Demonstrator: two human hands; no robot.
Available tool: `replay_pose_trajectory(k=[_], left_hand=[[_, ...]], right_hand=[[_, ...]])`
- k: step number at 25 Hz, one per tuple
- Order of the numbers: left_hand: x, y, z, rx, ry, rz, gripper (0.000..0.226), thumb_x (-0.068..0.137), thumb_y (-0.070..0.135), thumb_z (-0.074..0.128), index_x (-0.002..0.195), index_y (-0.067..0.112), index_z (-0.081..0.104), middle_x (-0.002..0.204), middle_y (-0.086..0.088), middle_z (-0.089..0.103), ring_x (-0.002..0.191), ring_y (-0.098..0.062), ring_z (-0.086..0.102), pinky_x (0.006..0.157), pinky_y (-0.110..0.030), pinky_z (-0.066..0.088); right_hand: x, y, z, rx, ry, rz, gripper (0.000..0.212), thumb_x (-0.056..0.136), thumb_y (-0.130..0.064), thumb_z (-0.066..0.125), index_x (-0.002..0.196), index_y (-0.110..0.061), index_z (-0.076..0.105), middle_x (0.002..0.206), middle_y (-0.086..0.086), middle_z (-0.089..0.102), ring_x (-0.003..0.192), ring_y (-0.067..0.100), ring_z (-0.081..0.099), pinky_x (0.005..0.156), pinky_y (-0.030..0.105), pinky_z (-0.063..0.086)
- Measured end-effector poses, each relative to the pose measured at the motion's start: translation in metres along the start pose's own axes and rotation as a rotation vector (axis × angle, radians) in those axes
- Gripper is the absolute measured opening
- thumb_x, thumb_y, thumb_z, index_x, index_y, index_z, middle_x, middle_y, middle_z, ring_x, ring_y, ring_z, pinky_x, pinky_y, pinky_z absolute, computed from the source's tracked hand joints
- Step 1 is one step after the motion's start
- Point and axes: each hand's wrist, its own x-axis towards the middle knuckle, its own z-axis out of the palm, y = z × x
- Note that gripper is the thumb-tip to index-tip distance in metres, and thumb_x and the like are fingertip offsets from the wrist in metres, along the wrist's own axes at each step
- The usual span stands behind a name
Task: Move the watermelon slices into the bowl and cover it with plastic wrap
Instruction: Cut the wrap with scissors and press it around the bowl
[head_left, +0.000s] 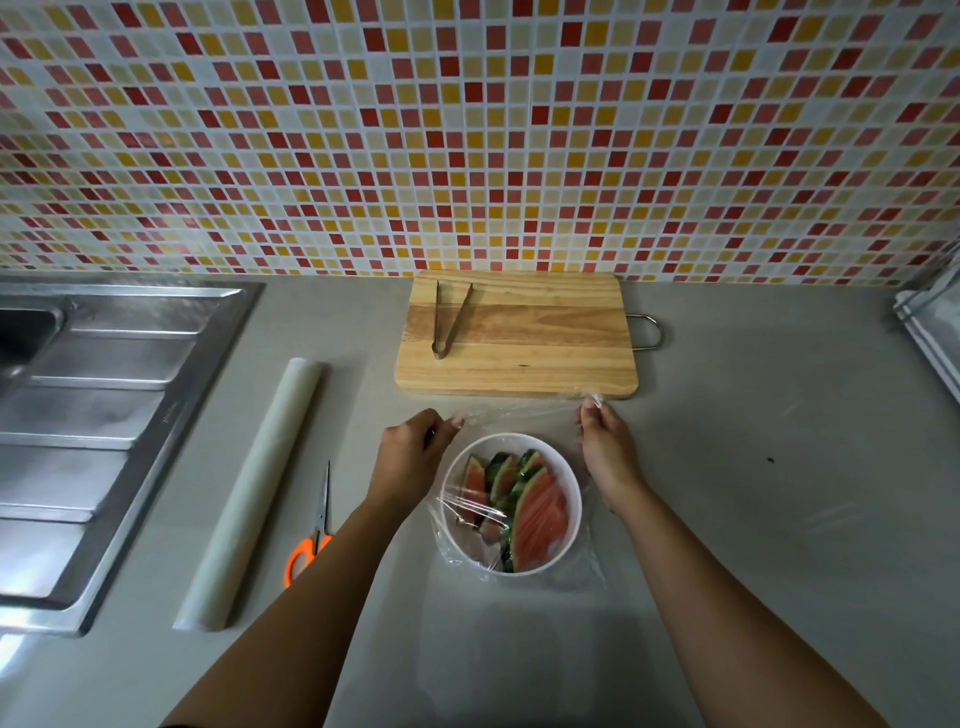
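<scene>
A white bowl (571, 499) stands on the grey counter with several watermelon slices (537, 514) inside it. A clear sheet of plastic wrap (519, 413) stretches over the bowl, its near edge crumpled over the bowl's front left. My left hand (415, 449) pinches the sheet's far left corner just beyond the bowl. My right hand (605, 441) pinches the far right corner, near the front edge of the cutting board.
A wooden cutting board (519, 343) with metal tongs (449, 319) lies behind the bowl. The plastic wrap roll (254, 493) and orange-handled scissors (311, 540) lie to the left, next to a steel sink (93, 415). A metal rack edge (930, 322) shows at far right.
</scene>
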Motion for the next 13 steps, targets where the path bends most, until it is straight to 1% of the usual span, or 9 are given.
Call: replay_pose_trajectory(k=[2,5,7,9,11,13], left_hand=[[0.000,0.001,-0.001,-0.040,-0.016,0.006,0.039,0.092,0.034,0.054,0.069,0.003,0.056,0.055,-0.010,0.052,0.050,-0.020,0.047,0.049,-0.024,0.033],[0.003,0.003,-0.004,-0.171,-0.069,0.004,0.031,0.093,0.035,0.053,0.072,0.014,0.062,0.053,0.004,0.051,0.047,-0.009,0.046,0.048,-0.020,0.038],[0.004,0.003,-0.005,-0.283,-0.068,-0.048,0.031,0.095,0.035,0.050,0.074,0.017,0.066,0.051,0.008,0.050,0.043,-0.007,0.046,0.044,-0.017,0.040],[0.004,0.003,-0.004,-0.341,-0.040,-0.114,0.033,0.096,0.035,0.046,0.074,0.019,0.065,0.050,0.009,0.048,0.042,-0.006,0.045,0.042,-0.018,0.040],[0.006,0.004,0.001,-0.281,-0.007,-0.146,0.033,0.098,0.035,0.042,0.075,0.022,0.062,0.056,0.010,0.051,0.047,-0.004,0.047,0.046,-0.020,0.040],[0.007,0.003,0.007,-0.202,0.029,-0.175,0.034,0.099,0.035,0.038,0.080,0.018,0.061,0.069,0.011,0.057,0.063,-0.005,0.052,0.056,-0.022,0.038]], right_hand=[[0.001,-0.002,-0.001,-0.034,0.024,-0.022,0.037,0.098,-0.036,0.037,0.066,-0.021,0.048,0.062,-0.006,0.051,0.060,0.014,0.048,0.064,0.029,0.038],[0.003,-0.006,-0.003,0.012,0.031,0.002,0.044,0.096,-0.036,0.039,0.056,-0.020,0.048,0.052,-0.005,0.051,0.050,0.012,0.047,0.053,0.028,0.035],[0.003,-0.008,-0.004,0.073,0.014,0.040,0.042,0.095,-0.034,0.042,0.056,-0.020,0.050,0.045,-0.008,0.046,0.041,0.008,0.041,0.048,0.026,0.030],[0.002,-0.008,-0.003,0.120,-0.001,0.066,0.041,0.094,-0.034,0.045,0.056,-0.020,0.051,0.043,-0.009,0.042,0.041,0.008,0.038,0.047,0.025,0.027],[0.001,-0.007,-0.001,0.147,0.000,0.085,0.040,0.094,-0.035,0.045,0.057,-0.020,0.051,0.047,-0.006,0.042,0.046,0.010,0.038,0.049,0.026,0.028],[-0.002,-0.007,0.004,0.142,0.029,0.093,0.041,0.095,-0.036,0.043,0.059,-0.020,0.051,0.054,-0.003,0.045,0.052,0.014,0.041,0.053,0.028,0.032]])
